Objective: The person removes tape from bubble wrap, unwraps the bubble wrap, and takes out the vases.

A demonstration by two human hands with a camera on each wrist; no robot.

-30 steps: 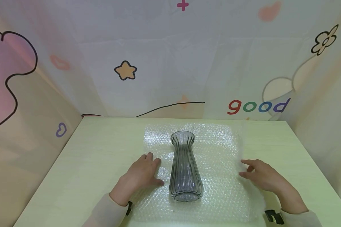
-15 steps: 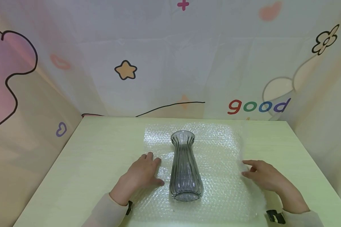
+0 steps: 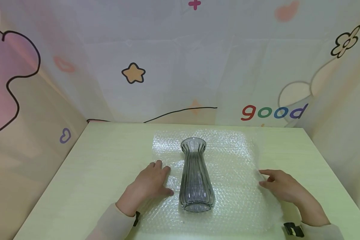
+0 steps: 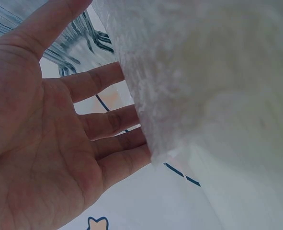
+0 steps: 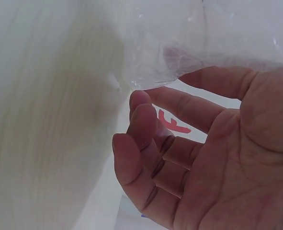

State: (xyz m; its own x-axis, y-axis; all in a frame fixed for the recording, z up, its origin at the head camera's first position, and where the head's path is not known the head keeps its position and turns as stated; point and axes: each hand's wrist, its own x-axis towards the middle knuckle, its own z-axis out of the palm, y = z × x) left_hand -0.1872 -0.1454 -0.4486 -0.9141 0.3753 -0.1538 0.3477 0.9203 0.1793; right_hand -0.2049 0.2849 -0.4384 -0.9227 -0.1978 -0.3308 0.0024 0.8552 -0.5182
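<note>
A grey ribbed glass vase (image 3: 196, 180) lies on its side on a clear sheet of bubble wrap (image 3: 231, 210), mouth toward the back wall. To the left of the vase, my left hand (image 3: 151, 180) rests at the sheet's left edge with spread, fairly straight fingers. The left wrist view has the wrap (image 4: 165, 86) covering the fingertips of that hand (image 4: 45, 143). My right hand (image 3: 283, 185) pinches the sheet's right edge between thumb and index finger. Its other fingers curl loosely, as the right wrist view shows for the hand (image 5: 218, 153).
The pale wooden table (image 3: 102, 156) extends on both sides of the sheet. Behind it and at the sides hangs a printed cloth (image 3: 174, 73) with a star, hearts and the word "good". A black strap (image 3: 294, 230) sits at the right wrist.
My right hand has shifted slightly to the right, and the sheet's right edge has drawn out with it. The left hand and the vase stay in place.
</note>
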